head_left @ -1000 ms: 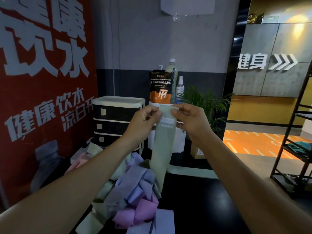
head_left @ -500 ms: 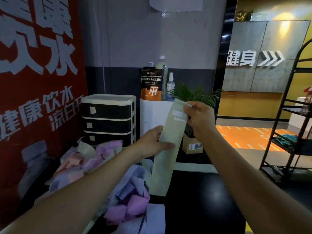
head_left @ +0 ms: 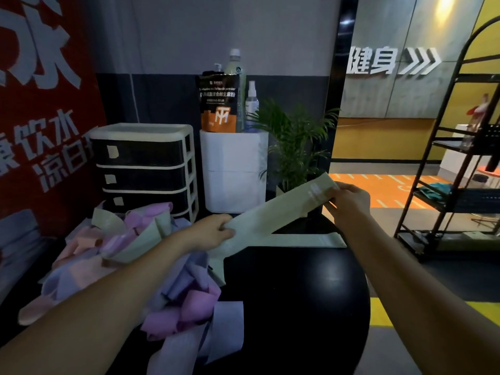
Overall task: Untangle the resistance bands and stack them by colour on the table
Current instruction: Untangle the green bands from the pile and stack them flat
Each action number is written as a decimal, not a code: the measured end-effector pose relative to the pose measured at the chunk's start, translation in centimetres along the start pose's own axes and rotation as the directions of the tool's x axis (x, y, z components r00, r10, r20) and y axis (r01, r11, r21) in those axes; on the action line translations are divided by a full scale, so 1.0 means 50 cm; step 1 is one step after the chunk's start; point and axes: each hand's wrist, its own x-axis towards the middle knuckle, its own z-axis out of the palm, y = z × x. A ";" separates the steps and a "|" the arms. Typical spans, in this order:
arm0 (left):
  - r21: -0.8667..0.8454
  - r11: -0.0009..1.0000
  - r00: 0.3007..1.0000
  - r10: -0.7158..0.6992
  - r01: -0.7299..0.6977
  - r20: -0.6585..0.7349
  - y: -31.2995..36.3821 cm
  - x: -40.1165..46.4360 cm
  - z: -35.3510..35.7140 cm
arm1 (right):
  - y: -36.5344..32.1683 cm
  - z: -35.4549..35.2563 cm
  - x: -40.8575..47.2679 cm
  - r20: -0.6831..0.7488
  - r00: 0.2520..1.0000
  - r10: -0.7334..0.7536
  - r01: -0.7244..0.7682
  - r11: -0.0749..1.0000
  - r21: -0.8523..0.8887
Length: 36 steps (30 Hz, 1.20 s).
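Both hands' grip stretches pale green band flat

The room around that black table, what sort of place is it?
Most likely a gym or fitness club. A pile of resistance bands lies on the black table, a pouch of supplement powder stands behind, and a wall sign with arrows reads "fitness" in Chinese.

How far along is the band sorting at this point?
Early. Done: one green band lies flat at the far edge of the black table. In hand: a second green band, stretched between the left hand and right hand, above the first. Left: the tangled pile of purple, pink, lavender and green bands.
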 end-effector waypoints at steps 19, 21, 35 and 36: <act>-0.209 0.973 0.991 -0.071 0.094 0.114 -0.045 0.130 0.028 | 0.139 -0.114 0.135 -0.180 0.982 0.059 -0.092 0.979 -0.182; -0.217 0.971 0.994 -0.107 0.101 -0.019 -0.057 0.151 0.033 | 0.151 -0.130 0.154 -0.197 0.980 0.020 -0.077 0.955 -0.286; -0.173 0.976 0.853 -0.198 0.129 -0.482 -0.099 0.245 0.149 | 0.261 -0.178 0.221 -0.123 0.958 -0.261 0.090 0.676 -0.731; -0.170 0.976 0.854 -0.201 0.134 -0.480 -0.100 0.245 0.153 | 0.266 -0.179 0.222 -0.112 0.954 -0.280 0.103 0.651 -0.752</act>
